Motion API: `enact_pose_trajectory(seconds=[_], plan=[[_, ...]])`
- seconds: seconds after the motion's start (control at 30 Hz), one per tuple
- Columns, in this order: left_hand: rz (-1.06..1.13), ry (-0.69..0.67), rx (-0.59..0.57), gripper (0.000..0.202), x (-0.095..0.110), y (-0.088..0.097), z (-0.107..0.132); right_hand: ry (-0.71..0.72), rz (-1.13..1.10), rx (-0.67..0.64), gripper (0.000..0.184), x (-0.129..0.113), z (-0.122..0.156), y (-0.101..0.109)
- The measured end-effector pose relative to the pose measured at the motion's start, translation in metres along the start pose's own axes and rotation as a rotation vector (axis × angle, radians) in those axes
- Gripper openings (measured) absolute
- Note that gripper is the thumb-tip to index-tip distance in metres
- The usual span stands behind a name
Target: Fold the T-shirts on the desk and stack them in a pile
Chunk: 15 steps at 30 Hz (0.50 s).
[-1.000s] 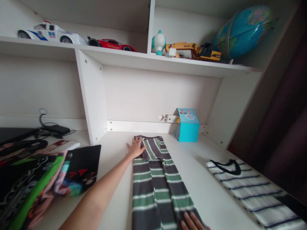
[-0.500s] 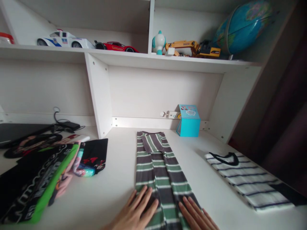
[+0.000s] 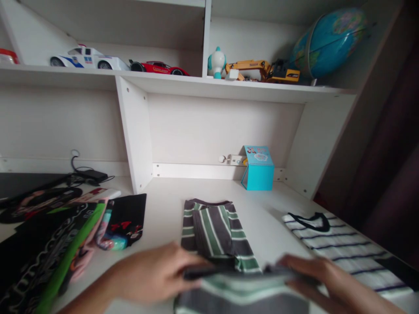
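A green, grey and white striped shirt (image 3: 212,229) lies on the white desk in front of me, its neckline toward the wall. Its near end is raised and bent back over the rest. My left hand (image 3: 157,270) pinches that raised edge at its left side, thumb below and fingers above. At the right side, my right hand (image 3: 322,279) grips the same edge. Both hands and the lifted cloth are smeared by motion. To the right lies a folded white shirt with dark stripes (image 3: 343,248), partly behind my right hand.
At left are a pile of dark clothes with a green band (image 3: 70,257) and a black adapter with cables (image 3: 93,175). A blue desk calendar (image 3: 260,174) stands near the wall. The shelf above holds toy cars (image 3: 90,59), a toy excavator (image 3: 281,72) and a globe (image 3: 334,43).
Both hands were lying flat on the striped shirt. Now they have taken its near end and lifted it, bending it away from me. The shirt's neckline has shifted slightly nearer.
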<state>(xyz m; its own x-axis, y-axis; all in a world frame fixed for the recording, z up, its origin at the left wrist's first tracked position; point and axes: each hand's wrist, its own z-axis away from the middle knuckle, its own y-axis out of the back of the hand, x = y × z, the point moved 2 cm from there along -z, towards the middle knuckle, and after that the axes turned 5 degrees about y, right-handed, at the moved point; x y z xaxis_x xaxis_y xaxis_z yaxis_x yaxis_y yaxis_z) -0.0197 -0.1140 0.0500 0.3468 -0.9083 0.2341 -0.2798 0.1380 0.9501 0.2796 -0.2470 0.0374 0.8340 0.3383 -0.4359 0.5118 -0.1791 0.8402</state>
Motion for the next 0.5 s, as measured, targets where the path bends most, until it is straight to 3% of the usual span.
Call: enact_pose_trajectory(seconds=[0.03,0.1,0.17,0.23,0.33,0.5], plan=[[0.165,0.080,-0.116,0.029,-0.014,0.007,-0.020,-0.027,-0.041,-0.051,0.026,0.011,-0.029,0.006],[0.494,0.238,-0.124,0.030,-0.049,0.013,-0.060,-0.049,-0.126,-0.046,0.026,0.038,-0.091,0.005],[0.733,0.403,-0.087,0.031,-0.089,0.000,-0.093,-0.171,-0.157,0.036,0.022,0.070,-0.143,-0.014],[0.836,0.648,-0.042,0.029,-0.127,-0.023,-0.112,-0.219,-0.146,0.037,0.015,0.097,-0.176,-0.043],[0.840,0.768,-0.006,0.027,-0.162,-0.049,-0.121,-0.256,-0.134,0.027,0.012,0.126,-0.195,-0.076],[0.736,0.717,0.024,0.031,-0.183,-0.045,-0.123,-0.297,-0.093,0.054,0.019,0.149,-0.205,-0.081]])
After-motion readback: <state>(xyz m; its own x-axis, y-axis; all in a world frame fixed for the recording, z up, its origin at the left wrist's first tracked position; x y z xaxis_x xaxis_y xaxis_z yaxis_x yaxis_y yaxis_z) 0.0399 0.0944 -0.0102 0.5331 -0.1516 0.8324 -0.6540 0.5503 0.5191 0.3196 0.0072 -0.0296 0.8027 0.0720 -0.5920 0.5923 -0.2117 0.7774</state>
